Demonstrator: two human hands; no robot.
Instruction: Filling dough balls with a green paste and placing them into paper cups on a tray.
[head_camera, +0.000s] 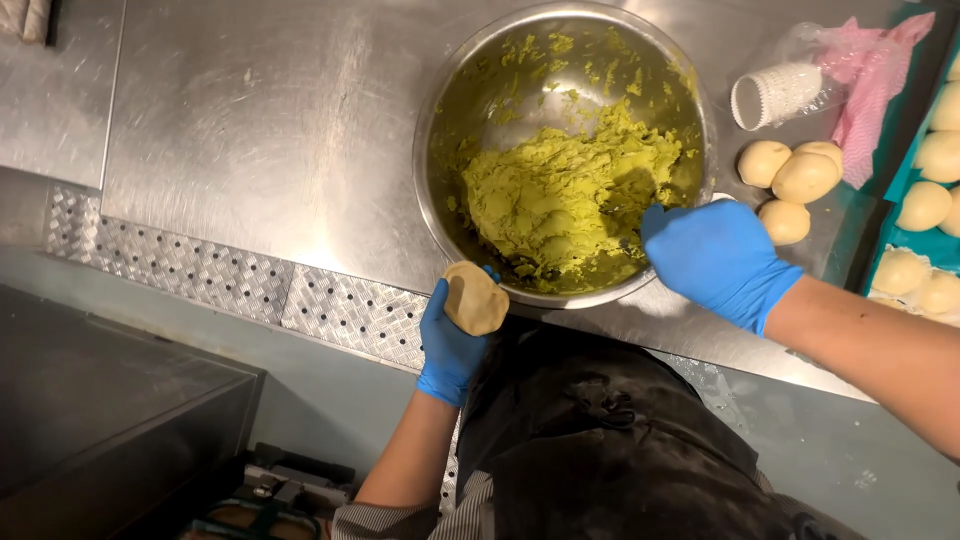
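Nearest the camera: dark apron (610, 450) over a striped sleeve (440, 520), the wearer's body at the counter's front edge.

Below left: dark cabinet top (110, 400), with a grey floor strip between it and the counter.

Left hand (450, 345): blue glove, palm up, fingers cupped under a flattened tan dough disc (475, 298). The disc rests in the palm just outside the bowl's near rim, over the counter edge.

Counter edge: perforated, diamond-embossed steel strip (200, 270) running along the front.

Counter (270, 120): brushed stainless steel, scuffed, reflecting overhead light.

Right hand (718, 258): blue glove, fingers curled and reaching over the near right rim into the bowl, fingertips at the filling. Whether they grip anything cannot be told; a white sliver shows just behind the glove.

Bowl (440, 110): large round steel mixing bowl, centre of the counter. Contents: yellow-green paste (565, 195), lumpy, heaped toward the near right side, with smears and crumbs up the far wall.

Right of bowl: four pale dough balls (790, 180) clustered loose on the steel.

Far right: teal tray (900, 180) holding more pale dough balls, partly cut off by the frame.

Far right corner: stack of white paper cups (775, 95) lying on its side inside a clear bag, beside a pink cloth (870, 75).
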